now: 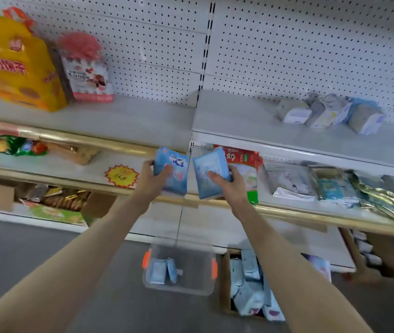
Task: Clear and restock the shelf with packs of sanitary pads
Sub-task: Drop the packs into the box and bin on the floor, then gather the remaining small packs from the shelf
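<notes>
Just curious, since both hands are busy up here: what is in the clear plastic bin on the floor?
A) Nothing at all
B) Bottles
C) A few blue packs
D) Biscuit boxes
C: the clear bin with orange latches holds a few blue packs, standing towards its left side.

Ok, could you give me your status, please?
Left hand grips blue pad pack; right hand grips second pad pack. Few packs on upper shelf. Nothing in the way.

yellow bag [15, 66]: red characters, too blurred | starburst tag [122, 175]: illegible
</notes>
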A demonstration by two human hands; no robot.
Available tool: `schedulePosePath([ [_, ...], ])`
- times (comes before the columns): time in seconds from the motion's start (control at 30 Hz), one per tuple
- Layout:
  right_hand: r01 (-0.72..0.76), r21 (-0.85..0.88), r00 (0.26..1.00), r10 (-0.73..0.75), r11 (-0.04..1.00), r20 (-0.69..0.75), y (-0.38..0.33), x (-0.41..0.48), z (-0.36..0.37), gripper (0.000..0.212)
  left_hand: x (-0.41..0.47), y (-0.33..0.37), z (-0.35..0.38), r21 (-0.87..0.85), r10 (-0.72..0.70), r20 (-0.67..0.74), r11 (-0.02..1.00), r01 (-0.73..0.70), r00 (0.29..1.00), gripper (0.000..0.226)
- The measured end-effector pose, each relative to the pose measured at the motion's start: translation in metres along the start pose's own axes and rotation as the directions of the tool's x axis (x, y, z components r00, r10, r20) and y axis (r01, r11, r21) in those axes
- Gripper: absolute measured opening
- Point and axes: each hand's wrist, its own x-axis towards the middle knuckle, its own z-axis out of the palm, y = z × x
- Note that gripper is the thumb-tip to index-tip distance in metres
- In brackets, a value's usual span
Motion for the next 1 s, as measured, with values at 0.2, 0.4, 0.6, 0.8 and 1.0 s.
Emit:
schedulePosePath([
  [0.2,-0.108,-0.234,0.993,0.118,0.966,0.03,0.054,0.001,0.007,0.04,-0.003,-0.052,-0.012,0.058,-0.233,0.001,0.971,0.233,0.972,0.051],
  [0.4,-0.22,-0.329,0.971,0.238,0.918,0.013,0.075,-0.001,0.005,0.063,-0.008,-0.077,-0.013,0.053,-0.376,0.039,0.926,0.374,0.926,0.064],
  [0.6,-0.212,-0.287,0.977,0.204,0.934,-0.06,0.067,0.007,-0.006,0.054,-0.007,-0.072,-0.004,0.107,-0.291,0.035,0.952,0.286,0.956,0.047],
  [0.8,-0.089,-0.089,0.989,0.078,0.992,-0.125,0.024,0.014,-0.021,0.039,0.0,-0.02,0.024,0.119,-0.041,0.092,0.992,0.03,0.995,0.042],
  [1.0,0.034,-0.025,0.964,-0.039,0.999,-0.262,-0.018,0.021,-0.082,0.032,0.001,0.028,0.091,0.046,0.106,0.186,0.992,-0.116,0.977,0.037],
])
